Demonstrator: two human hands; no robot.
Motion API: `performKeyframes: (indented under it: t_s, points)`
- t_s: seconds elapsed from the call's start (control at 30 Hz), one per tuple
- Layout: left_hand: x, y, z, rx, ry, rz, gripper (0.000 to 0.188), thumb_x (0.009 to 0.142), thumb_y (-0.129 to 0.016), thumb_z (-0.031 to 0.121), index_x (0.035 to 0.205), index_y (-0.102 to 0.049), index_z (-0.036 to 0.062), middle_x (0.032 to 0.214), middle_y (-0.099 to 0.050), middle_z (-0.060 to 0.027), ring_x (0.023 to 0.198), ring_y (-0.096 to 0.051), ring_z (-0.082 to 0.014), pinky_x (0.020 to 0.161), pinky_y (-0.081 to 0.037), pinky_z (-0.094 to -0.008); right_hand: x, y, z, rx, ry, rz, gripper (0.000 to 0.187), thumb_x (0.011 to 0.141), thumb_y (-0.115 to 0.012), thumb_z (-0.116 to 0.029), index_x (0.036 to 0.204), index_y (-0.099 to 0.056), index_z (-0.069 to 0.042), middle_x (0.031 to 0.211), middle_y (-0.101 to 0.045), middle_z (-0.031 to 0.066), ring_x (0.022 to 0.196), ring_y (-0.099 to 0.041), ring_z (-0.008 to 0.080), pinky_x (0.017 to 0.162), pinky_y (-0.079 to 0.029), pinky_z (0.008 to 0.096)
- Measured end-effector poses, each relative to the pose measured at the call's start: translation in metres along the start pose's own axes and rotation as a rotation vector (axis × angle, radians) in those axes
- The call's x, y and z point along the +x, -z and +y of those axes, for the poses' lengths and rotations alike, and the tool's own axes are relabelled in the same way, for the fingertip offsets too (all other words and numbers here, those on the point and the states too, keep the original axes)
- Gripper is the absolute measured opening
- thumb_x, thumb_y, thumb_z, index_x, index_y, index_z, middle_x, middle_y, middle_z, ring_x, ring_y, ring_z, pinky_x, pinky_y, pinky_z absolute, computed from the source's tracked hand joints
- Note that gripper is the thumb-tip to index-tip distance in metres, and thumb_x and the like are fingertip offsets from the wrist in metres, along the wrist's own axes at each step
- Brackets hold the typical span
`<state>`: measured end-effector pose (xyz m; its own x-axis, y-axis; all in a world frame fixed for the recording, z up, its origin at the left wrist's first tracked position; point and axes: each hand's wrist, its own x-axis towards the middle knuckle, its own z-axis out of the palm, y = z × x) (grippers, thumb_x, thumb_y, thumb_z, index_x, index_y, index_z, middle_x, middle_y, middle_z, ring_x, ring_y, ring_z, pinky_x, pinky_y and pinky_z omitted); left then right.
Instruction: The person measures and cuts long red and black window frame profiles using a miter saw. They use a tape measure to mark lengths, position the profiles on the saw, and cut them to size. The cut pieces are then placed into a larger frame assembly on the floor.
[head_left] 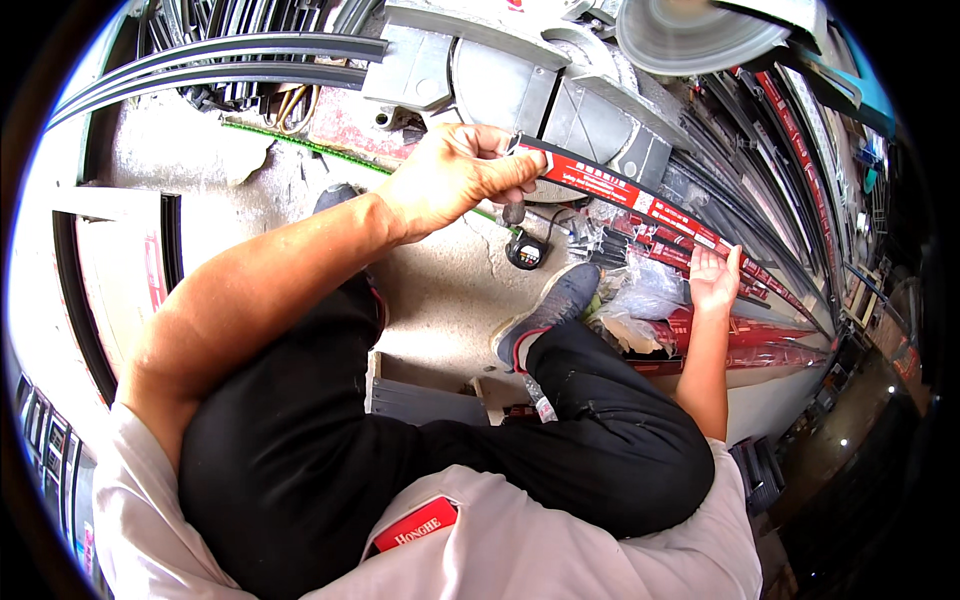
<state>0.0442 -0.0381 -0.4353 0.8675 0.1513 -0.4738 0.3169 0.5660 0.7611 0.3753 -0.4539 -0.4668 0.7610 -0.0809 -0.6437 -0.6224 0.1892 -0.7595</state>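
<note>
A long, narrow dark profile strip with red printed film (pixel 640 198) slants from the middle down to the right. My left hand (pixel 450 180) pinches its near-left end between thumb and fingers. Farther along, my right hand (pixel 714 280) is palm up at the strip's lower edge, its thumb against it and its fingertips partly hidden by it. Beyond the strip is the grey metal base (pixel 500 85) of a cutting saw, with its round blade (pixel 690 38) at the upper right. A black tape measure (pixel 525 250) lies on the floor below my left hand.
Curved black profiles (pixel 230 62) reach the saw base from the left. Bundled dark and red-filmed profiles (pixel 800 150) fill the right side. Crumpled clear plastic (pixel 645 292) lies near my shoe (pixel 550 310). A green strip (pixel 300 143) lies along the floor.
</note>
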Motion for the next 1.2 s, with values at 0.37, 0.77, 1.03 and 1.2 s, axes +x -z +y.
performKeyframes:
  t_s: [0.37,0.77,1.03,1.2]
  points:
    - [-0.020,0.066,0.006,-0.009,0.021,0.135,0.026,0.102,-0.074,0.031,0.110,-0.077,0.0060,0.094,-0.078,-0.0061,0.081,-0.068,-0.0108,0.081,-0.055,-0.0263,0.038,0.003,0.011,0.203,-0.030,-0.056,0.046,0.094,-0.080,-0.041,0.119,-0.064,-0.006,0.123,-0.067,0.0043,0.124,-0.059,0.0215,0.116,-0.040,0.0426]
    - [-0.055,0.174,0.003,-0.153,-0.082,0.295,0.027,0.101,-0.074,0.032,0.109,-0.071,0.0067,0.091,-0.075,-0.0075,0.079,-0.069,-0.0113,0.079,-0.056,-0.0253,0.061,0.012,0.024,0.199,-0.038,-0.047,0.043,0.099,-0.077,-0.036,0.125,-0.064,-0.005,0.127,-0.062,0.0033,0.123,-0.055,0.0189,0.116,-0.042,0.0397]
    - [-0.058,0.192,-0.002,-0.428,-0.185,0.343,0.023,0.101,-0.073,0.037,0.112,-0.066,0.0166,0.090,-0.070,0.0026,0.081,-0.067,-0.0114,0.079,-0.056,-0.0280,0.043,-0.030,0.048,0.210,-0.092,-0.081,0.038,0.098,-0.078,-0.029,0.125,-0.065,-0.005,0.130,-0.060,0.0083,0.129,-0.053,0.0224,0.118,-0.042,0.0408]
    - [-0.054,0.180,-0.012,-0.536,-0.172,0.537,0.027,0.099,-0.075,0.041,0.108,-0.066,0.0174,0.098,-0.070,-0.0001,0.091,-0.067,-0.0165,0.084,-0.056,-0.0343,0.028,-0.055,0.068,0.219,-0.124,-0.162,0.031,0.097,-0.079,-0.028,0.118,-0.068,-0.007,0.114,-0.065,0.0075,0.112,-0.060,0.0209,0.113,-0.047,0.0400]
